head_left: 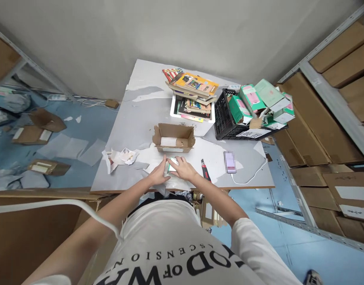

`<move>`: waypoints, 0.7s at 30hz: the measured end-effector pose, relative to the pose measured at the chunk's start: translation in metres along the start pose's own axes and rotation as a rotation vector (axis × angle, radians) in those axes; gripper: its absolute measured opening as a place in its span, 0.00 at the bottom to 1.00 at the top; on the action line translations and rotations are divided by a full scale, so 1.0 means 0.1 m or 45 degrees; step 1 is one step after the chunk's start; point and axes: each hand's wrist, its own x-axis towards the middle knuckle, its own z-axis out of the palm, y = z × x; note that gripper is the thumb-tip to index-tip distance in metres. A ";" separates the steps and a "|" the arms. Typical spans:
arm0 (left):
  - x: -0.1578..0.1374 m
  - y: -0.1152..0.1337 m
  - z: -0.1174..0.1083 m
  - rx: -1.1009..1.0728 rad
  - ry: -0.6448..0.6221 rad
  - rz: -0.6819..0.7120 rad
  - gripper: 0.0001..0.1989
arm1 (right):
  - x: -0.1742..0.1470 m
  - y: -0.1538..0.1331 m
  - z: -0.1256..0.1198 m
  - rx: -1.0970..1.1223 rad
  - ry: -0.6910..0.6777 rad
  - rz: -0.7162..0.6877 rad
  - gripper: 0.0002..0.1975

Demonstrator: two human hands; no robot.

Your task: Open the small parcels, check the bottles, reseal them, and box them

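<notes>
Green and white, a small carton (171, 164) sits low between the two hands I watch from my station, at the near edge of the grey table (124, 128), with the right hand (182, 168) curled narrowly onto its right side and the left hand (158, 174) nearly straight along its left, though I cannot tell whether that one grips. Just beyond the fingertips I see an open cardboard box (188, 145), with crumpled paper (121, 157) to its left and a red-and-black utility knife (205, 171) near the right forearm. Farther out, I have a phone (229, 161) on a white cable (249, 182), a white bin (201, 127) heaped with books (196, 85), and a black plastic crate (222, 120) of green boxes (251, 98).
</notes>
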 end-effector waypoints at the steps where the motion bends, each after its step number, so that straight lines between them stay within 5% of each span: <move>1: -0.02 -0.02 -0.01 0.018 -0.004 -0.028 0.54 | -0.01 0.02 -0.02 -0.005 0.005 0.013 0.30; 7: -0.06 -0.10 -0.02 0.108 -0.002 -0.200 0.48 | -0.20 0.27 -0.34 0.064 0.098 0.125 0.28; 14: -0.12 -0.25 -0.01 0.176 0.037 -0.326 0.41 | -0.74 0.75 -1.09 0.289 0.414 0.204 0.25; 17: -0.17 -0.30 -0.01 0.157 0.067 -0.361 0.39 | -1.01 1.08 -1.42 0.353 0.679 0.315 0.23; 21: -0.24 -0.38 0.00 0.107 0.092 -0.404 0.36 | -1.27 1.62 -1.77 0.260 1.248 0.483 0.23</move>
